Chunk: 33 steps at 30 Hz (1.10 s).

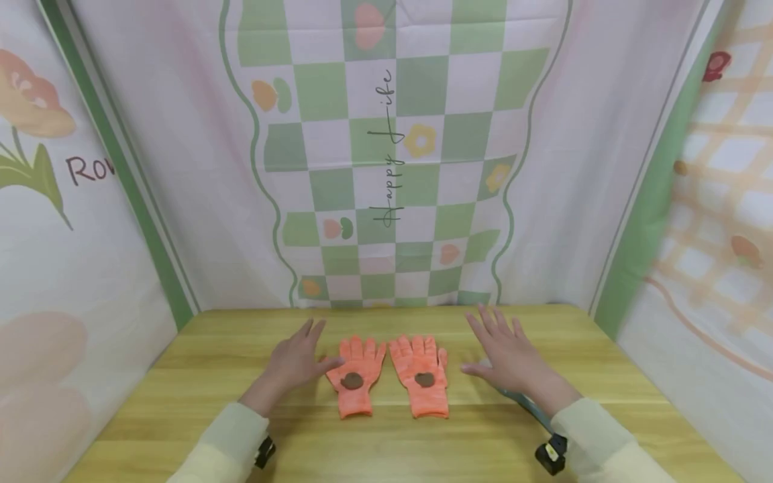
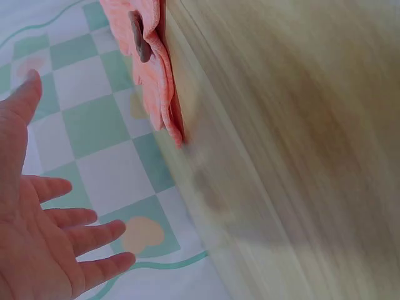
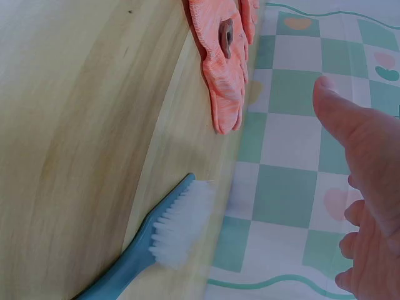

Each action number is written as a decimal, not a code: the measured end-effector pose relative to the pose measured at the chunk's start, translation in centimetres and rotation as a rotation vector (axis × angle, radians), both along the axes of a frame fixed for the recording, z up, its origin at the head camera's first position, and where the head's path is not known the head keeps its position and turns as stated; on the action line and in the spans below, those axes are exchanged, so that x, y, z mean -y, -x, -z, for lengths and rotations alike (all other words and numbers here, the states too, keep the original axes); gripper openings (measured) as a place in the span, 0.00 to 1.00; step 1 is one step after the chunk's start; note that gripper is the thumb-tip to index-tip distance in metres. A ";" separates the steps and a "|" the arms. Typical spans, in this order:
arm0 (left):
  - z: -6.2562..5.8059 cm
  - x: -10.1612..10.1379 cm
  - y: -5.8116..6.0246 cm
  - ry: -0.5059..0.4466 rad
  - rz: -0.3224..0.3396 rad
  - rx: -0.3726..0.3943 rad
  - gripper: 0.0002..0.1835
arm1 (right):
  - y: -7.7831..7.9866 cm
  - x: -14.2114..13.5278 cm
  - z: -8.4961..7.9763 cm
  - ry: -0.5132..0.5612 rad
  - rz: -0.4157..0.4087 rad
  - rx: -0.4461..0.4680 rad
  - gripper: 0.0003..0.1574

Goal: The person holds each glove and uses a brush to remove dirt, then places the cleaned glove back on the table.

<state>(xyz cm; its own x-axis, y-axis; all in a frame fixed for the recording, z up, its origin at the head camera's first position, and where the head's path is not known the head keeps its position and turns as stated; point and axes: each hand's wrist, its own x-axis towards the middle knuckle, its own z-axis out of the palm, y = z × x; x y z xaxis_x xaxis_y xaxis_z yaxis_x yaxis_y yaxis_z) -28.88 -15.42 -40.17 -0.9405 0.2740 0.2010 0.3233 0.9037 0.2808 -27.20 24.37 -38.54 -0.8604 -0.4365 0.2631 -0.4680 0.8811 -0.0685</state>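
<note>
Two orange knit gloves lie flat side by side on the wooden table, the left glove [image 1: 356,402] and the right glove [image 1: 430,400]. Each bears a brown patch, one on the left [image 1: 352,381] and one on the right [image 1: 425,380], looking like a raised lump in the wrist views. My left hand [image 1: 292,362] is held above the table beside the left glove, fingers spread, holding nothing. To the right of the gloves, my right hand [image 1: 510,359] hovers with fingers spread. Below it lies a blue-handled brush [image 3: 134,253] with white bristles [image 3: 184,228], partly hidden in the head view.
The wooden table [image 1: 374,449] ends at a hanging cloth [image 1: 423,87] with green and white checks. Printed cloths also hang at the left [image 1: 36,268] and right [image 1: 718,288] sides. Small black devices show by both wrists.
</note>
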 end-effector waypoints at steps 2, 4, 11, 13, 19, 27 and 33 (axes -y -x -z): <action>0.1 0.1 0.0 -0.014 -0.002 0.009 0.48 | -0.1 -0.2 0.0 0.003 -0.002 0.005 0.58; 0.3 0.1 0.0 -0.022 -0.009 0.019 0.47 | -0.2 -0.5 0.0 0.017 -0.005 0.017 0.57; 1.1 0.3 -0.1 -0.098 -0.064 0.105 0.41 | -0.7 -1.5 0.3 0.027 -0.003 0.024 0.54; 1.3 0.2 -0.2 -0.137 -0.071 0.122 0.39 | -0.9 -1.8 0.5 0.035 0.000 0.027 0.53; 1.6 0.1 -0.1 -0.246 -0.093 0.149 0.33 | -1.5 -2.7 0.7 0.067 0.032 0.049 0.50; 1.9 0.1 -0.1 -0.493 -0.151 0.298 0.28 | -2.2 -3.8 0.9 0.075 0.065 0.066 0.47; 2.3 -0.3 -0.1 -0.573 -0.206 0.396 0.18 | -2.3 -4.5 1.3 0.070 0.089 0.080 0.45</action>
